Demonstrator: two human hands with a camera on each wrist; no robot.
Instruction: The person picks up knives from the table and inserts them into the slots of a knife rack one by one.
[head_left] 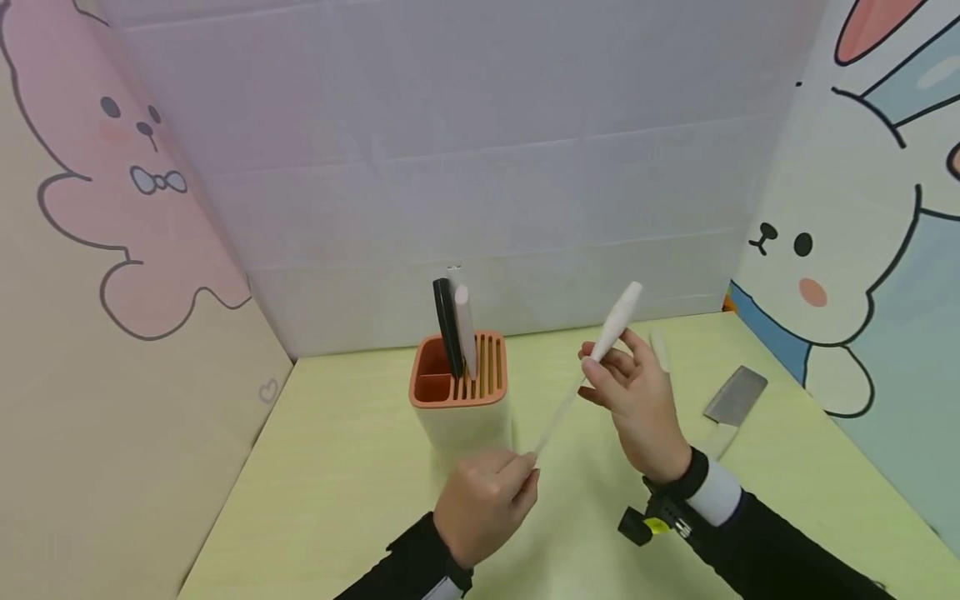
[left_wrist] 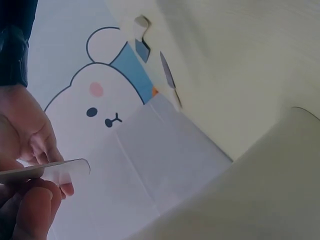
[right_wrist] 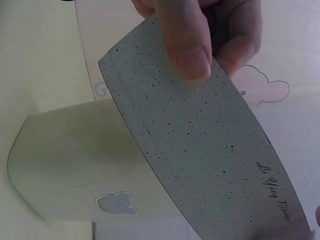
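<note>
Two hands share one knife (head_left: 592,367): right hand (head_left: 637,400) grips near its white handle, left hand (head_left: 483,500) pinches the blade tip. Knife block (head_left: 457,400) stands just behind; cleaver (head_left: 731,400) lies right.

Bright, even, soft light w/ faint shadows; head view sharp, both wrist views soft-focused, thumb close-up blurred.

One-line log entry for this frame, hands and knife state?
right hand: holds knife by handle | left hand: pinches blade tip | knife: off table | knife block: two knives slotted | cleaver: on table

Black sleeves, white right cuff (head_left: 716,492)
</note>
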